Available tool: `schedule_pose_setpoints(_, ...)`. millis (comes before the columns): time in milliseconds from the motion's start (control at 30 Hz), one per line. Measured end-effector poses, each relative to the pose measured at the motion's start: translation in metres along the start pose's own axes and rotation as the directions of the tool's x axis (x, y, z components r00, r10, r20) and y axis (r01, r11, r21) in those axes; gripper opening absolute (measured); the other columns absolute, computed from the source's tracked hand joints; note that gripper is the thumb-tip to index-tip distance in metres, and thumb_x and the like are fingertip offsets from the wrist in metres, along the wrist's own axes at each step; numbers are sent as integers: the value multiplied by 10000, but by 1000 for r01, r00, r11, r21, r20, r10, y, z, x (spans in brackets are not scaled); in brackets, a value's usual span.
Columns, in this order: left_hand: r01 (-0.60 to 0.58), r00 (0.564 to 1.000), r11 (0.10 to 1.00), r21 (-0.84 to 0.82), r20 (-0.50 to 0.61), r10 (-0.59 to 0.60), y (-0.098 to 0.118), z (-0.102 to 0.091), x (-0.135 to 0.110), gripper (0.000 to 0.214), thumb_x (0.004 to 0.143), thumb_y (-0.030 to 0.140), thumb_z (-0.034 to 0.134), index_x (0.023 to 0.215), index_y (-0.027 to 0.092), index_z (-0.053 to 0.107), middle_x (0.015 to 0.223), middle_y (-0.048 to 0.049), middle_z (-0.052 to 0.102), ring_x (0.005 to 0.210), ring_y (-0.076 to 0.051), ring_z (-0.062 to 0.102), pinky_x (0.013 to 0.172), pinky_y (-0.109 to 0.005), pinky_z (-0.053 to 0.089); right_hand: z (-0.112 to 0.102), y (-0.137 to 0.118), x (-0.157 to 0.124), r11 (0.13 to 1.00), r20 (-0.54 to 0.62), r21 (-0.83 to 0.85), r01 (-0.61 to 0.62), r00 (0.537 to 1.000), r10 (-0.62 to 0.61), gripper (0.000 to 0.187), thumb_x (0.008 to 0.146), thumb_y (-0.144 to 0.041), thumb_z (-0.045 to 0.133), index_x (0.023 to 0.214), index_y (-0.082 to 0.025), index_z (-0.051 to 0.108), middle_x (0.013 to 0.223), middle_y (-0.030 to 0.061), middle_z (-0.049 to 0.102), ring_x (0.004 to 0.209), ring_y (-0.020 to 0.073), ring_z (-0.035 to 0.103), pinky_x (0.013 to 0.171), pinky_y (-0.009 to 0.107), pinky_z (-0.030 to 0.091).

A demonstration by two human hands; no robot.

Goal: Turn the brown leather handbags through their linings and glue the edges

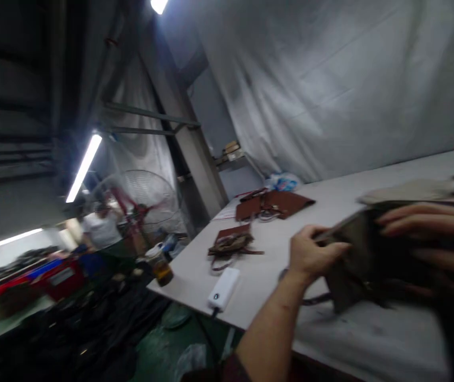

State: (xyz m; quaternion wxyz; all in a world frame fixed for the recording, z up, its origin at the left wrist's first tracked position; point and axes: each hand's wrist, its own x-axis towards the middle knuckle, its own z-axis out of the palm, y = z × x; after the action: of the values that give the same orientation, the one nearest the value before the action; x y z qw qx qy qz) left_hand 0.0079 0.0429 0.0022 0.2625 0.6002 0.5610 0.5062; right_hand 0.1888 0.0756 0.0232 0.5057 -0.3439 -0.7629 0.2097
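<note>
A dark olive-brown bag [348, 265], blurred by motion, is tilted above the right part of the table. My left hand [310, 252] is closed on its near-left edge, thumb on top. A thin strap [316, 300] trails from the bag's lower left. My right hand [437, 228] reaches in from the right, fingers stretched out over the bag's dark side or opening; the lower fingers are smeared and partly lost in shadow. Behind the bag lies a beige-grey fabric piece [406, 191].
The white table [274, 244] holds brown panels with straps [278, 204], a small brown strapped piece [230, 240], a white power strip [224, 289] and a blue-white plastic bag [285, 181]. A jar of amber liquid [161, 269] stands at the left edge. Beyond are a large fan [143, 201] and a person [102, 228].
</note>
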Motion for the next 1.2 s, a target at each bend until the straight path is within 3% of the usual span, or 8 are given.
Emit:
schedule_pose_setpoints(67,-44,999,999,-32,12,44,5,-4,1,284,621,158,748,895,157,672,801,-15,679,723,-137,599,669,-239,489,-39,-9,-12,996,145,-76,44,989,-33,200,635,-271,625,807,-293,724,1056,66,683,1039,250,607,938,385,451)
schedule_pose_setpoints(167,-26,997,993,-113,64,33,3,-5,9,236,637,137,696,868,149,649,734,3,660,674,-131,593,626,-221,475,-58,-21,-7,991,249,-135,21,968,14,222,699,-217,552,891,-206,663,1107,78,640,952,222,614,836,355,499)
schedule_pose_setpoints(267,14,994,988,-151,105,2,0,-4,10,219,649,170,696,862,144,650,694,8,655,631,-128,588,595,-215,471,-54,-24,8,959,221,-283,2,973,63,194,733,-188,568,907,-183,655,1006,59,646,859,192,609,772,315,479)
schedule_pose_setpoints(533,41,989,978,-203,146,-11,-8,-7,12,271,671,269,744,895,130,684,748,-34,701,664,-154,629,602,-222,488,-47,-10,46,803,337,-549,234,940,-43,249,739,-126,604,959,-189,703,1018,73,665,1016,238,547,867,311,406)
schedule_pose_setpoints(633,36,991,979,-201,136,-8,-11,-8,13,273,693,304,739,895,129,684,741,-33,697,665,-154,628,602,-220,488,-56,-2,53,756,251,-635,161,968,5,192,756,-164,629,930,-180,707,1000,80,661,1014,246,532,842,306,404)
schedule_pose_setpoints(733,32,991,977,-209,133,-4,-14,-9,13,275,704,326,734,891,132,680,728,-26,691,652,-152,619,597,-221,485,-63,5,54,747,209,-658,95,976,60,137,752,-258,684,867,-186,708,981,75,644,997,250,515,814,307,404)
schedule_pose_setpoints(900,10,992,981,-193,123,14,-14,-10,13,236,711,310,727,861,135,679,701,-13,673,648,-144,605,618,-221,483,-58,11,62,707,284,-692,147,955,80,246,712,-355,735,889,-184,722,1006,91,621,1004,268,483,795,315,401)
schedule_pose_setpoints(1200,33,986,978,-207,164,2,-6,-7,9,234,748,316,695,890,131,693,725,-21,680,658,-142,608,588,-208,476,-46,18,79,691,357,-700,180,926,120,97,717,-270,725,728,-179,756,919,83,680,1002,239,524,840,283,403)
